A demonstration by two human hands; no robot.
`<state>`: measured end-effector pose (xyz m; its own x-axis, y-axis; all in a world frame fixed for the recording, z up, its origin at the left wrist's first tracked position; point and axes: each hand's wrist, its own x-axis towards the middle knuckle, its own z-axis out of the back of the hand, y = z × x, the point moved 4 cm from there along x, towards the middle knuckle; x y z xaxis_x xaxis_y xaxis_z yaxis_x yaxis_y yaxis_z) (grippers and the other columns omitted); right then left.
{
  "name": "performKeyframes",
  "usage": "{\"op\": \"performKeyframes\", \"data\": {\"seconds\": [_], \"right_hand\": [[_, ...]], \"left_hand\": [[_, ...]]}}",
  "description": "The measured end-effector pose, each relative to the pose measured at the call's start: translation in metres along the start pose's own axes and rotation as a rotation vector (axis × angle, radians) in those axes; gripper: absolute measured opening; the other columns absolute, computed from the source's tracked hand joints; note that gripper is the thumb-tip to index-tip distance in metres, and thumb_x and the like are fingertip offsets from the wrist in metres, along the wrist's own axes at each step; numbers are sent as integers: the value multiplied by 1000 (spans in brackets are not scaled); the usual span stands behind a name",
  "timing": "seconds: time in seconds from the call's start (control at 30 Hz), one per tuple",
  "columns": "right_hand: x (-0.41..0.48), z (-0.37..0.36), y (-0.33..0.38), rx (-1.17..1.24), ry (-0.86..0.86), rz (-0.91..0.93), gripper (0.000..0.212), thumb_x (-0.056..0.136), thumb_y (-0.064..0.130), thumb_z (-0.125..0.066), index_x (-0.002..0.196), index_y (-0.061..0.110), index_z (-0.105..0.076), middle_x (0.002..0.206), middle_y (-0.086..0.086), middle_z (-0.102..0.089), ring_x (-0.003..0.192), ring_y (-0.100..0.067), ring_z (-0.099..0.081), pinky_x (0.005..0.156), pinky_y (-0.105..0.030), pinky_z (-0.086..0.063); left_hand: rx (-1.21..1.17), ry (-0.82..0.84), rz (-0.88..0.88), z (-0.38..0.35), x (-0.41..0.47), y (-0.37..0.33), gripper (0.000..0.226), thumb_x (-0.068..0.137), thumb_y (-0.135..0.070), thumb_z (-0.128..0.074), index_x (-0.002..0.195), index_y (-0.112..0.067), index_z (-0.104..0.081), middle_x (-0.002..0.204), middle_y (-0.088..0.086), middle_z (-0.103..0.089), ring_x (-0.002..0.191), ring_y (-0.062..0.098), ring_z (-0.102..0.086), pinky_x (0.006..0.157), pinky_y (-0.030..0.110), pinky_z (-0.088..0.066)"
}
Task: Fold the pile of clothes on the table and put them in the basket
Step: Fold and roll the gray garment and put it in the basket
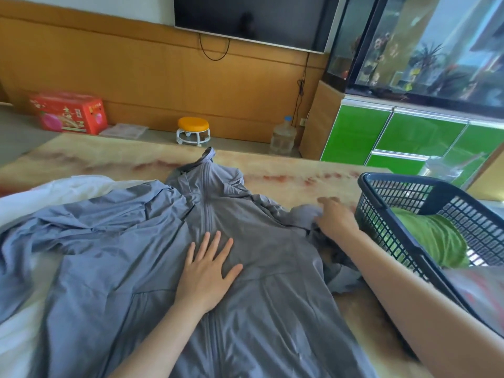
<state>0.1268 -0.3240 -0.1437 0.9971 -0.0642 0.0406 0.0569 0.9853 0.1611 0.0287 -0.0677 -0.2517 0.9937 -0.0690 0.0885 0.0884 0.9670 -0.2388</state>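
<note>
A grey-blue zip-front jacket (272, 268) lies spread front-up across the middle of the beige marbled table (286, 184), its collar toward 12 o'clock. The left hand (208, 271) rests flat on the chest beside the zip, fingers straight and spread. At 3 o'clock from it the right hand (334, 216), somewhat blurred, bends its fingers over the bunched sleeve, thumb pinching the cloth. Just beside that hand, still at 3 o'clock, stands a dark plastic lattice basket (395, 233) holding a folded green garment (433, 238). At 9 o'clock a white cloth (41, 192) lies under the jacket's other sleeve. The tabletop is streaked with reddish veins. Past its far edge, on the floor at 12 o'clock, stands a small orange-seated stool on a white wheeled frame (193, 129); at 10 o'clock a red cardboard box (68, 111); at 1 o'clock a large clear water bottle (283, 136). Behind them runs a brown panelled wall (136, 77) with a black television (253, 17) above, and at 2 o'clock a green-doored cabinet (409, 132) carries a glass aquarium (436, 50).
</note>
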Motion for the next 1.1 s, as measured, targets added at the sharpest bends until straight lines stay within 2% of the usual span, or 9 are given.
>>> {"op": "performKeyframes", "data": {"seconds": [0.1, 0.27, 0.4, 0.47, 0.57, 0.8, 0.9, 1.0, 1.1], "right_hand": [[-33, -11, 4, 20, 14, 131, 36, 95, 32, -51, 129, 21, -55, 145, -6, -39, 134, -27, -33, 109, -41, -29], [-116, -20, -16, 156, 45, -34, 41, 86, 56, -55, 106, 21, -55, 106, 2, -56, 94, -19, -57, 76, -31, -46], [-141, -34, -37, 153, 93, -83, 45, 85, 55, -58, 117, 24, -56, 112, 3, -63, 111, -20, -51, 86, -30, -44], [-134, -38, -37, 243, 114, -108, 42, 83, 57, -59, 112, 27, -61, 111, 1, -63, 115, -24, -46, 89, -32, -39], [-110, -47, -28, 328, 162, -131, 39, 80, 66, -53, 72, 29, -63, 95, -4, -62, 109, -30, -42, 85, -32, -28], [-103, -38, -16, 775, 17, -212, 17, 73, 24, -76, 75, 16, -61, 80, -3, -66, 84, -27, -63, 74, -40, -51], [-103, -34, -20, 791, 51, -258, 18, 76, 28, -72, 82, 15, -61, 84, -5, -67, 73, -20, -61, 63, -33, -48], [-103, -40, -20, 647, 245, -295, 35, 78, 47, -70, 88, 14, -60, 86, -2, -65, 74, -16, -59, 56, -26, -42], [-102, -43, -19, 497, 309, -231, 37, 76, 46, -72, 72, 13, -55, 70, -2, -58, 71, -22, -60, 60, -29, -37]], "left_hand": [[15, 2, -1, -3, 1, -1, 105, 56, -76, 37, 148, -36, 6, 157, -7, 13, 143, 13, 19, 118, 40, 6], [24, 15, 5, -2, 1, 0, 110, 53, -76, 39, 149, -36, 3, 157, -7, 12, 144, 14, 17, 118, 39, 5], [30, 69, 10, 1, 2, -2, 113, 49, -80, 36, 149, -37, 4, 157, -7, 14, 143, 14, 19, 117, 40, 8], [11, 136, 17, 3, 3, -2, 103, 58, -83, 25, 148, -38, 6, 156, -8, 17, 142, 13, 22, 116, 40, 11], [-84, 283, 53, 7, 9, -1, 70, 88, -71, -11, 148, -39, 4, 155, -8, 21, 140, 12, 26, 115, 39, 14], [-241, 415, 18, 24, 13, 6, 63, 97, -37, -45, 149, -34, -11, 158, -3, 10, 143, 16, 19, 115, 44, 10], [-209, 292, 40, 32, 5, -5, 55, 98, -34, -43, 148, -31, -22, 159, -1, -5, 145, 17, 10, 116, 47, 6], [-193, 207, -47, 35, -21, -34, 53, 99, -44, -32, 149, -30, -18, 159, -1, -4, 145, 16, 9, 117, 46, 6], [-113, 304, -137, 22, -59, -58, 95, 68, -81, 8, 150, -34, 0, 158, -3, 14, 142, 16, 22, 113, 48, 14]]}}
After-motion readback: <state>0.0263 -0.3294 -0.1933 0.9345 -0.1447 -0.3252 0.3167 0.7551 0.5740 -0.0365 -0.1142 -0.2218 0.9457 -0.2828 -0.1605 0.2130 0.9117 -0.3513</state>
